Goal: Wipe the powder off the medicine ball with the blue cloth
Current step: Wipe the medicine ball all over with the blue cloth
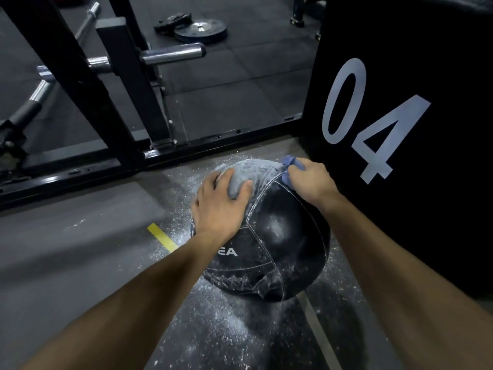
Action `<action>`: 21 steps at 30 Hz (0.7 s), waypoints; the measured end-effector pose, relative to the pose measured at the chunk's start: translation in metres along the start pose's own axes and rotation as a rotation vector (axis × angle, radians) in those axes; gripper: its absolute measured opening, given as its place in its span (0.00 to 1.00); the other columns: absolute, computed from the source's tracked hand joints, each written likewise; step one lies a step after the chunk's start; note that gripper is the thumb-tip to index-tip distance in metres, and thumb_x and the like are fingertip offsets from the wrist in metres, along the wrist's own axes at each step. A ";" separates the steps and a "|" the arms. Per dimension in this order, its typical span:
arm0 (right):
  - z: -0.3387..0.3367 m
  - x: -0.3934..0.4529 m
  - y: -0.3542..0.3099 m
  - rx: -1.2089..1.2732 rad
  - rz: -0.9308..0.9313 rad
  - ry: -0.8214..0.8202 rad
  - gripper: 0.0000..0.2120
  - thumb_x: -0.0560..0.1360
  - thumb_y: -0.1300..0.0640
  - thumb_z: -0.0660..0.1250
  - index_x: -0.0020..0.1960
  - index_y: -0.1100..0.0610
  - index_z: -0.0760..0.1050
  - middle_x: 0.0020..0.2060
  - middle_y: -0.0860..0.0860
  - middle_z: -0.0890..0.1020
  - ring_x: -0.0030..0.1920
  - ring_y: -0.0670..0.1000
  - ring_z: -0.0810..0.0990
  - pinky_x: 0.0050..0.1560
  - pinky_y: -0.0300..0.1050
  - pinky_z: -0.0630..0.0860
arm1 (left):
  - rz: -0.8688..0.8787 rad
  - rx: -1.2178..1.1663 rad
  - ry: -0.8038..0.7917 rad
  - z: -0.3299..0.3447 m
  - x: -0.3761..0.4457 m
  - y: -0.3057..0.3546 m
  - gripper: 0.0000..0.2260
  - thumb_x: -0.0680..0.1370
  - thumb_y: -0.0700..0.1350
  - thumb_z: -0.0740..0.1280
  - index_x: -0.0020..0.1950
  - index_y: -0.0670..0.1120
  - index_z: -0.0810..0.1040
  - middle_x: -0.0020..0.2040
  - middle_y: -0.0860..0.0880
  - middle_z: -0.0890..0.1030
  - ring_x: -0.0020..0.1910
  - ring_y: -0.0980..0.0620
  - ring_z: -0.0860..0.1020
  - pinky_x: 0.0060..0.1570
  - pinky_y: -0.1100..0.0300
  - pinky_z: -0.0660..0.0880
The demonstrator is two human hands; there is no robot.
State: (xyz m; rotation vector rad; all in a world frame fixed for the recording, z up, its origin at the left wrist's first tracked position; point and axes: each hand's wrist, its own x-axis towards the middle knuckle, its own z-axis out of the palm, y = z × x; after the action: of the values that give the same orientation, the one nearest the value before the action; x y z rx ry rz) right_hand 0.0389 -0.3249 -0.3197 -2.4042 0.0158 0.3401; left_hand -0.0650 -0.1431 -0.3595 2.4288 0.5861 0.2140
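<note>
A black medicine ball [277, 236] sits on the floor in the middle of the view. Its far top is coated in white powder [248, 169], while the near panels look mostly dark. My left hand [218, 206] rests spread on the ball's upper left side, fingers curved over the powdered part. My right hand [310, 180] grips a bunched blue cloth [289, 162] and presses it on the ball's upper right, beside a seam. Most of the cloth is hidden under the fingers.
White powder is scattered on the dark floor [229, 329] around the ball. A large black box marked 04 [400, 116] stands close on the right. A black rack frame [112, 108] with barbells is behind, and weight plates [200, 30] lie farther back. A yellow tape strip [161, 236] marks the floor.
</note>
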 end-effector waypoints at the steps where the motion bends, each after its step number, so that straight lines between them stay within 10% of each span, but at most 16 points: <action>1: 0.001 -0.013 -0.004 -0.021 -0.055 0.039 0.24 0.74 0.43 0.57 0.68 0.39 0.77 0.67 0.51 0.79 0.66 0.61 0.78 0.71 0.59 0.74 | -0.012 0.001 0.003 0.001 0.001 0.001 0.29 0.81 0.71 0.53 0.80 0.62 0.63 0.80 0.53 0.64 0.79 0.49 0.63 0.77 0.39 0.60; 10: 0.076 -0.111 0.045 -0.334 -0.788 0.346 0.29 0.81 0.48 0.62 0.82 0.49 0.69 0.84 0.56 0.61 0.85 0.61 0.55 0.81 0.69 0.53 | -0.047 -0.085 -0.024 -0.002 0.026 -0.004 0.27 0.81 0.69 0.58 0.78 0.62 0.67 0.78 0.51 0.68 0.76 0.47 0.69 0.74 0.39 0.66; 21: 0.104 -0.137 0.129 -0.359 -0.841 0.365 0.28 0.85 0.47 0.57 0.84 0.47 0.58 0.86 0.59 0.53 0.85 0.66 0.52 0.82 0.70 0.49 | -0.024 -0.058 -0.045 -0.005 0.027 -0.003 0.29 0.81 0.71 0.56 0.79 0.62 0.67 0.76 0.52 0.69 0.75 0.47 0.68 0.75 0.39 0.64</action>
State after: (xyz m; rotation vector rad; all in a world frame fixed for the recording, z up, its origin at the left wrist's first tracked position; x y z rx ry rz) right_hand -0.1321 -0.3656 -0.4442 -2.5256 -0.9242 -0.5223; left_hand -0.0437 -0.1260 -0.3569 2.3631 0.5812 0.1633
